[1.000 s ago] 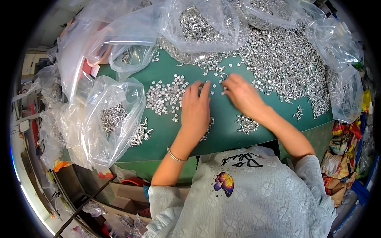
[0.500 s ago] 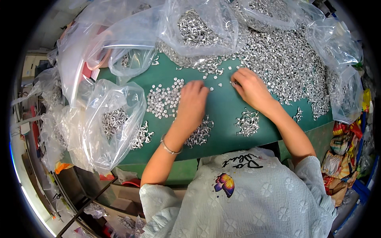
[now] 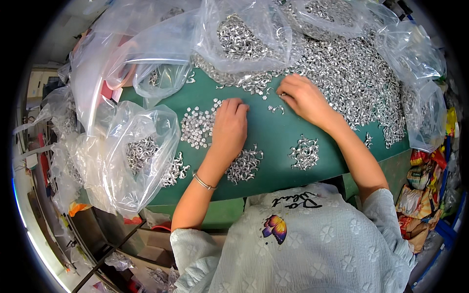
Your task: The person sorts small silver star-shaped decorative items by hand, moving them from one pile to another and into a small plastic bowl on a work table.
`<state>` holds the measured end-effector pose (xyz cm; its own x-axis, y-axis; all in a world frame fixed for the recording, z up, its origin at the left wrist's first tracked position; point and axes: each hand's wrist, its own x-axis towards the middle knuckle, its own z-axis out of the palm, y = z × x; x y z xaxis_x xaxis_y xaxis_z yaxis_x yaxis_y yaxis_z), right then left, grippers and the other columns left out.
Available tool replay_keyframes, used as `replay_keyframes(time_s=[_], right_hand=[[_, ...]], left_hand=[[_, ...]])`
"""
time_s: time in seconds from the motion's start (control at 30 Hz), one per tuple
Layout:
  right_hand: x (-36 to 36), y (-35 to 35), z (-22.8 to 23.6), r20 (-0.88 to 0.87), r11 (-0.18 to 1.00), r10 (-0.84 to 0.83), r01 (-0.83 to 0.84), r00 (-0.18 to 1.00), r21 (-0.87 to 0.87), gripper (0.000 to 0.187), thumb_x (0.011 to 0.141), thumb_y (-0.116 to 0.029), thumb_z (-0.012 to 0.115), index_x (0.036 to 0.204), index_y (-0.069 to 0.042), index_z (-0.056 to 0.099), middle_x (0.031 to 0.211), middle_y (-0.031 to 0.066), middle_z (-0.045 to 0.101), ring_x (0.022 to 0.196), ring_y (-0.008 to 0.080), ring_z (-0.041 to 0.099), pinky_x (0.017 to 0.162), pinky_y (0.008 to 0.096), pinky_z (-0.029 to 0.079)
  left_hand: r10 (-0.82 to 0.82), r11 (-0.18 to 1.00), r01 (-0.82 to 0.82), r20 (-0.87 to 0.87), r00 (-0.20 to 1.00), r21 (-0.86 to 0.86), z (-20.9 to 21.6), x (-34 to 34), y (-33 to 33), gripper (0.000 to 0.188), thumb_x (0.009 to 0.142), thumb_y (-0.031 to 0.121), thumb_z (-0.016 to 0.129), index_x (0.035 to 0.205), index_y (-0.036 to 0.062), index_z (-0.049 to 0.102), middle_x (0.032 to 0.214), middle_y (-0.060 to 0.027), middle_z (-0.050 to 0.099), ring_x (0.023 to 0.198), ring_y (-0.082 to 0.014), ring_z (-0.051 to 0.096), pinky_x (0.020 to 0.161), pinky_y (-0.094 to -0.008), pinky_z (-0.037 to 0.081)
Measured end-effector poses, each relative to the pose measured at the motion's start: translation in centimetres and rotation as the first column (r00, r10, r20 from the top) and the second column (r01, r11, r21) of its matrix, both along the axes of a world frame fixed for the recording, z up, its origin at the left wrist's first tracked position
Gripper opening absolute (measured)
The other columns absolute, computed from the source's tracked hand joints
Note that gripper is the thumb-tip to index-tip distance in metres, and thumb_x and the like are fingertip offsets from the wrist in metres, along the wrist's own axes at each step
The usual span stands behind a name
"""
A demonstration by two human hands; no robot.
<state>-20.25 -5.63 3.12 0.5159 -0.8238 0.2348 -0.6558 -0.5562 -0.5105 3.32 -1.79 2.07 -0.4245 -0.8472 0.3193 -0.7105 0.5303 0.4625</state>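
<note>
Beside curled left hand [image 3: 230, 121], one pile of beads [image 3: 196, 128]. Just below right hand [image 3: 304, 96], fingers bent, loose hooks [image 3: 281, 108]. Any pinch impossible to tell. Between forearms [image 3: 194, 199], two small hook piles [image 3: 245, 164].

Wearer's top [image 3: 337, 254] is pale grey-blue, crinkled, with raised flower motifs [image 3: 318, 269], short loose sleeves [image 3: 195, 251], black script lettering [image 3: 305, 201], purple-and-orange butterfly print [image 3: 275, 229]. Left wrist [image 3: 213, 168] carries a slim silver-coloured bangle [image 3: 203, 183].
</note>
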Motion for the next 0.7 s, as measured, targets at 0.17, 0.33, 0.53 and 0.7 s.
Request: replay_keyframes(time_s=[0.17,0.33,0.53,0.7], right_hand=[[0.3,0.2,0.1,0.006,0.998,-0.046,0.046,0.999,-0.049,0.017,0.077,-0.004,0.067,0.093,-0.002,0.061,0.096,0.0100,0.058,0.097,0.0301,0.055,0.085,0.0398,0.045],[-0.8,0.8,0.2,-0.117,0.999,-0.040,0.038,0.992,-0.025,0.017,0.077,-0.003,0.067,0.094,-0.002,0.062,0.097,0.0101,0.058,0.097,0.0292,0.055,0.086,0.0389,0.044],[-0.5,1.3,0.0,0.046,0.988,-0.123,0.126,0.991,-0.086,0.009,0.080,-0.006,0.066,0.088,-0.002,0.064,0.085,0.0106,0.060,0.087,0.0299,0.059,0.079,0.0409,0.046],[-0.9,1.7,0.5,0.101,0.964,-0.242,0.227,0.965,0.137,0.012,0.079,0.000,0.068,0.090,0.002,0.063,0.085,0.0121,0.062,0.071,0.0263,0.061,0.064,0.0352,0.049]], left_hand=[[-0.165,0.984,0.164,-0.011,0.986,-0.075,0.3,-3.0,-0.7,0.033,0.080,-0.002,0.062,0.113,-0.0015,0.059,0.119,-0.0165,0.054,0.111,-0.0344,0.052,0.096,-0.0411,0.044],[-0.180,0.983,0.180,0.007,0.984,0.018,0.3,-2.0,0.2,0.033,0.079,-0.003,0.063,0.112,-0.0018,0.059,0.115,-0.0163,0.055,0.107,-0.0344,0.054,0.092,-0.0415,0.046],[-0.126,0.992,0.125,-0.039,0.991,-0.019,1.1,-2.4,1.1,0.030,0.079,-0.004,0.062,0.109,-0.0020,0.060,0.112,-0.0158,0.055,0.105,-0.0332,0.055,0.089,-0.0405,0.046],[-0.161,0.987,0.160,-0.021,0.987,-0.027,0.0,-3.0,0.5,0.023,0.078,-0.002,0.062,0.101,-0.0001,0.063,0.107,-0.0120,0.058,0.099,-0.0308,0.057,0.086,-0.0408,0.044]])
